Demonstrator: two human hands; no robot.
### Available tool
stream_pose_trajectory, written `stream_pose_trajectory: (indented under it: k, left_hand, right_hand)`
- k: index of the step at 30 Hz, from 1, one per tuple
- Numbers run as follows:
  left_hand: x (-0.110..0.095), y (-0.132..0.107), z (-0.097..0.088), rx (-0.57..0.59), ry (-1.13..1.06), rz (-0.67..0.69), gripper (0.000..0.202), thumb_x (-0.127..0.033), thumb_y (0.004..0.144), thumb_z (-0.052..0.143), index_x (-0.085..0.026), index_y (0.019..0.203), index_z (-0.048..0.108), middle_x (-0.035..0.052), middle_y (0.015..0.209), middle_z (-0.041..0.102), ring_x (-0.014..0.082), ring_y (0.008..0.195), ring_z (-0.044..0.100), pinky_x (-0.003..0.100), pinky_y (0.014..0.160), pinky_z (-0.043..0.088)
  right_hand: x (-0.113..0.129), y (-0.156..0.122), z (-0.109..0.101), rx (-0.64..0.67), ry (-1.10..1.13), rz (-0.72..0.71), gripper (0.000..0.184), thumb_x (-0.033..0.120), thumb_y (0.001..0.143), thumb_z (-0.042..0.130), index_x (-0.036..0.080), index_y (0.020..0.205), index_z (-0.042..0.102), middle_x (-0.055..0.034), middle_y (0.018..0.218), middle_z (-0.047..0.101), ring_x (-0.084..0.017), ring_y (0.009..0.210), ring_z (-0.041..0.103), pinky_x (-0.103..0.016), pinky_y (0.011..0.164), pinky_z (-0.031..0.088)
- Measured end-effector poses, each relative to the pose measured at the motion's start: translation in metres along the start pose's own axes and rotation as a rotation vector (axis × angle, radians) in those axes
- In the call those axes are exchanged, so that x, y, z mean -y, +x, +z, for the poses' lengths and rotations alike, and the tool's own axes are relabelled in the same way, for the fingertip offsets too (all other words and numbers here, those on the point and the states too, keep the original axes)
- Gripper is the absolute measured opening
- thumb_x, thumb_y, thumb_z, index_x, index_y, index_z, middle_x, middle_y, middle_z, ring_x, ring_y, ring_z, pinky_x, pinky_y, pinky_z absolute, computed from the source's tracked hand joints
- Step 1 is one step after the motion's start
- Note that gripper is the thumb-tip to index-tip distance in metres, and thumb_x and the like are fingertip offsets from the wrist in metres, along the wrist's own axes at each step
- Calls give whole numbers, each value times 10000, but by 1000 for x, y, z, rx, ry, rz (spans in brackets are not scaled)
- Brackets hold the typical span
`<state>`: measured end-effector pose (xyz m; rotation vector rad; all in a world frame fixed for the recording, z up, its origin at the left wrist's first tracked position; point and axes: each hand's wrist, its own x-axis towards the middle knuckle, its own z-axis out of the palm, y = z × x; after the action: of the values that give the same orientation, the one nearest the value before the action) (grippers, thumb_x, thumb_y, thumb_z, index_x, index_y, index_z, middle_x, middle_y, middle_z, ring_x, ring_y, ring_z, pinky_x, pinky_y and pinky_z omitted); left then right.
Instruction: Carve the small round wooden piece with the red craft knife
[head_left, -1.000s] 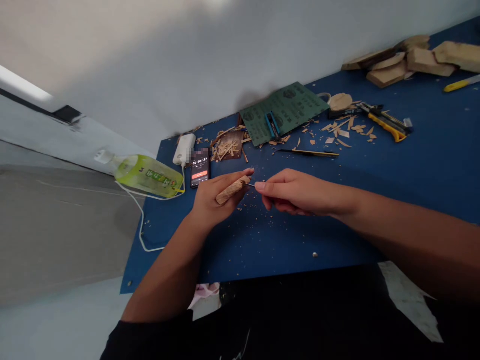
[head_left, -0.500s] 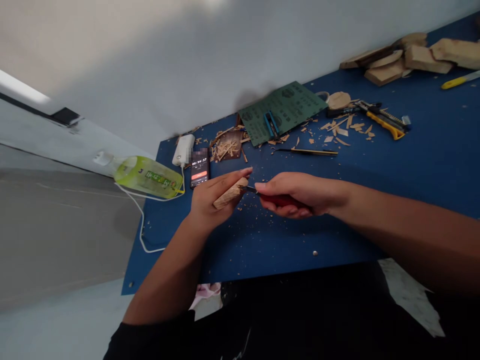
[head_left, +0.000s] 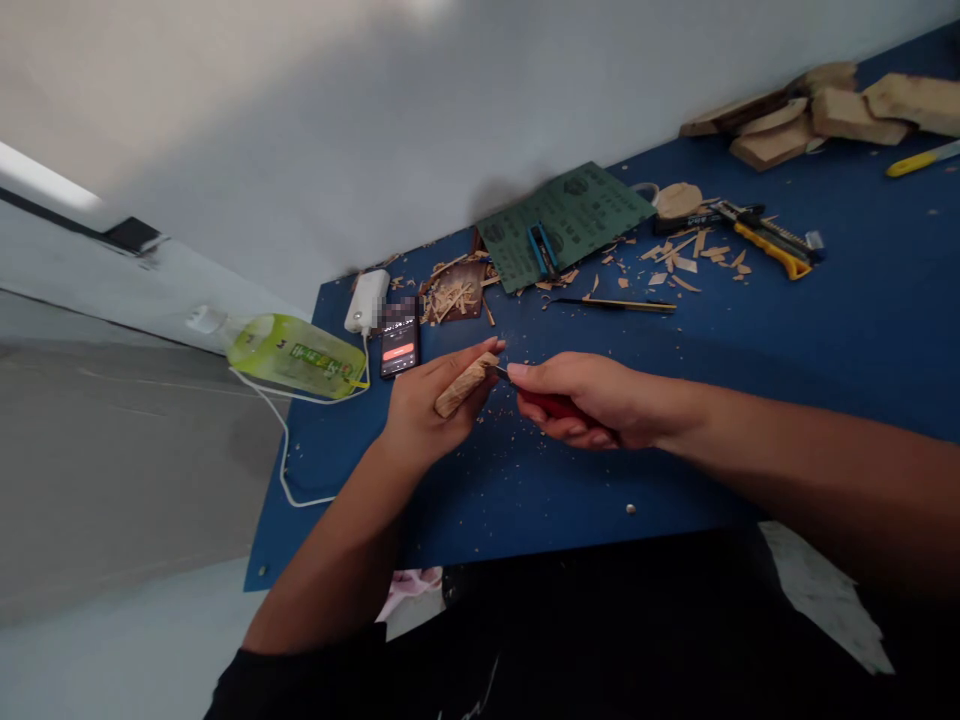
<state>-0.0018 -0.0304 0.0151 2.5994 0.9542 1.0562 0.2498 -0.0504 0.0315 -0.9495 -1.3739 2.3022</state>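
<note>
My left hand [head_left: 424, 405] is closed around a small piece of wood [head_left: 463, 386] with a rough, carved face turned up. My right hand [head_left: 589, 395] grips a red-handled carving knife [head_left: 551, 404], thumb laid forward along the handle. Its short, dark metal blade meets the far right end of the wood; the exact shape of the tip is too small to tell. Both hands are held above the blue table [head_left: 525, 500], where fine wood crumbs lie scattered beneath them.
Behind my hands are a phone [head_left: 400, 340], a white power bank [head_left: 367, 300], wood shavings [head_left: 454, 297], green sandpaper [head_left: 577, 215] and a slim black tool [head_left: 615, 304]. A bottle [head_left: 296, 352] stands left. Yellow cutters [head_left: 776, 245] and wood blocks [head_left: 855, 115] lie right.
The wood has turned slightly in my left hand's hold and shifted a little right. My right hand has tilted, with the knife blade now at the wood's upper end.
</note>
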Motion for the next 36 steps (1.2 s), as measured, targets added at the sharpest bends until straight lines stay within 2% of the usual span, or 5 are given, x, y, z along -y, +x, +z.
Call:
stream_pose_trajectory:
  k: [5, 9, 18, 28, 36]
  left_hand:
    - [0, 0, 1, 25, 74, 19, 484, -176, 999, 787, -288, 1464, 719, 50, 1355, 826, 210, 1157, 839, 371, 991, 737]
    - [0, -1, 5, -5, 103, -3, 472, -195, 1008, 781, -292, 1466, 722, 54, 1361, 823, 215, 1152, 840, 372, 983, 734]
    - [-7, -1, 17, -102, 74, -112, 458, -207, 1029, 755, -328, 1470, 724, 19, 1381, 815, 210, 1199, 820, 419, 1085, 699]
    - [-12, -2, 26, -127, 46, -229, 402, -285, 1077, 696, -278, 1478, 683, 58, 1418, 790, 222, 1260, 786, 434, 1173, 637]
    - [-18, -1, 37, -114, 152, -161, 338, -252, 1065, 670, -239, 1402, 692, 116, 1455, 758, 275, 1393, 722, 484, 1174, 638]
  right_hand:
    - [-9, 5, 4, -357, -451, -306, 587, 673, 1085, 509, 228, 702, 518, 30, 600, 500, -124, 570, 445, -305, 569, 317]
    - [-16, 6, 9, -465, -605, -409, 561, 619, 1118, 466, 229, 715, 494, 17, 668, 508, -143, 655, 439, -344, 648, 286]
    - [-22, 11, 12, -522, -538, -507, 516, 578, 1129, 489, 233, 745, 486, 18, 716, 527, -148, 697, 445, -349, 684, 274]
    - [-25, 14, 13, -552, -497, -548, 495, 546, 1134, 487, 230, 753, 494, 19, 723, 536, -147, 703, 448, -347, 683, 267]
    - [-29, 23, 14, -574, -433, -572, 495, 566, 1137, 465, 221, 791, 549, -9, 794, 625, -157, 751, 501, -339, 710, 333]
